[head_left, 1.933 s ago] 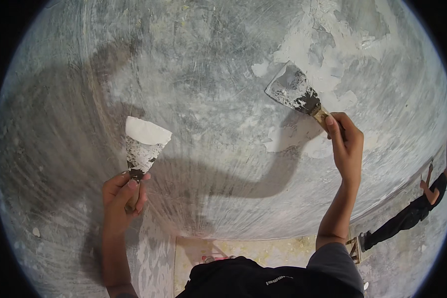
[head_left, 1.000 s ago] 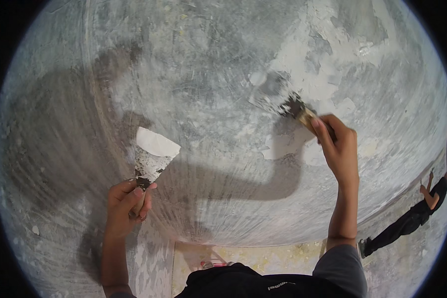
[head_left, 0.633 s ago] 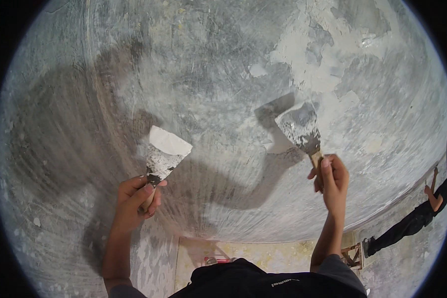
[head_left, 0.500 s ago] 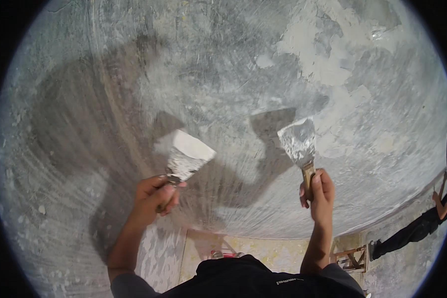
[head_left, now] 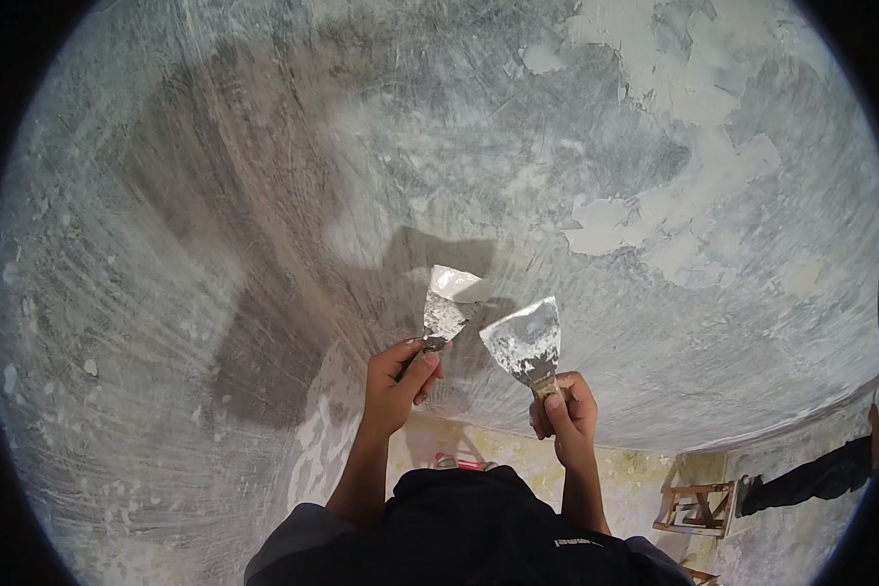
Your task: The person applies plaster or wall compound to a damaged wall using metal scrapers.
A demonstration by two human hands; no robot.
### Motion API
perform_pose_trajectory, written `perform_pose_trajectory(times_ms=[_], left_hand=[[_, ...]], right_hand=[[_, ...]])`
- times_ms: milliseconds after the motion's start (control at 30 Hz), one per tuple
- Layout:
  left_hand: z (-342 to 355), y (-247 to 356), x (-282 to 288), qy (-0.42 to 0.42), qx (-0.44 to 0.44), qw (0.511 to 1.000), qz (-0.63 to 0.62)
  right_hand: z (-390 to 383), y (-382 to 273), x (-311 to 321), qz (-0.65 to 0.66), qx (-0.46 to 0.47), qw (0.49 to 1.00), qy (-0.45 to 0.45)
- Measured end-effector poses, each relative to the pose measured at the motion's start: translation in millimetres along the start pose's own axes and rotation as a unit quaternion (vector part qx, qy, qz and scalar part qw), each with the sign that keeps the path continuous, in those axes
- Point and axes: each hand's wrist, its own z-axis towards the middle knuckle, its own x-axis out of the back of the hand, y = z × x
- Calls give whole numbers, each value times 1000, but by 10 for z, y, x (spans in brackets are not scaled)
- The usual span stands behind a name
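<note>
My left hand [head_left: 394,386] is closed on the handle of a putty knife [head_left: 449,303], its blade carrying white putty. My right hand [head_left: 571,415] grips a second putty knife [head_left: 523,342] with a light wooden handle; its blade is smeared with white and dark residue. The two blades are close together but apart, in front of the mottled grey wall [head_left: 264,156]. Pale putty patches [head_left: 635,225] show on that wall to the upper right, and shadows fall behind the knives.
At the far right another person in dark clothes [head_left: 811,474] stands with a hand raised near the wall. A wooden stool or step [head_left: 698,508] is by that person's feet. Low in the middle a yellowish surface [head_left: 615,479] shows, with a red object [head_left: 454,462] partly behind my body.
My right hand has moved down and left from the putty patches, and my left hand has moved right, bringing both knives close together. The view has shifted, so the patches appear farther right.
</note>
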Motion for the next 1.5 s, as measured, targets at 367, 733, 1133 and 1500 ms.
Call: perform_pose_trajectory(times_ms=[367, 733, 1133, 1500], left_hand=[[-26, -76, 25, 27, -28, 996, 74], [-43, -19, 252, 13, 34, 999, -28], [-102, 735, 842, 132, -7, 989, -67], [-160, 2048, 1477, 121, -159, 972, 124]], right_hand=[[366, -96, -243, -192, -15, 979, 71], [343, -153, -90, -176, -61, 981, 49], [583, -492, -72, -175, -1, 984, 25], [1246, -1751, -318, -318, 209, 919, 103]])
